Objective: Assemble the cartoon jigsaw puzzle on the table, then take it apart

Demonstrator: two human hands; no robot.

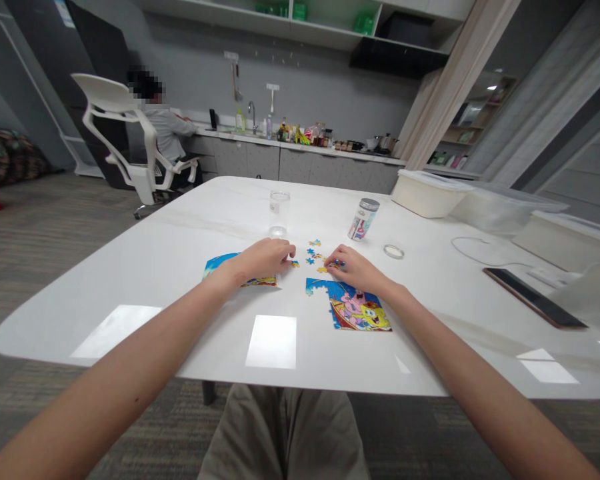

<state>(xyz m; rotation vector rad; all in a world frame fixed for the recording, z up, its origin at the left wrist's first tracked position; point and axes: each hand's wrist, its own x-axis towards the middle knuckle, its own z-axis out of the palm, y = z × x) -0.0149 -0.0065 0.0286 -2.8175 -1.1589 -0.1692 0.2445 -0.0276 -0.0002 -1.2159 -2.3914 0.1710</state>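
Observation:
A partly assembled jigsaw puzzle (357, 310) with a yellow and a pink cartoon figure on blue lies on the white table, its upper left side stepped. My right hand (353, 265) is just above it, fingers bent down and closed around a small blue-and-yellow piece (337, 264). Curled fingers of my left hand (270, 255) pinch at a puzzle piece (295, 264). Several loose puzzle pieces (311, 261) are scattered between both hands. Under my left wrist lies a colourful picture sheet (260, 282), partly covered by the arm.
Beyond my hands stand a clear jar (279, 213) and a printed canister (364, 220), with a round lid (393, 251) beside it. Storage boxes (430, 193) and a dark tablet (533, 297) are at the right. A person sits in a white chair (145, 157) at the back left.

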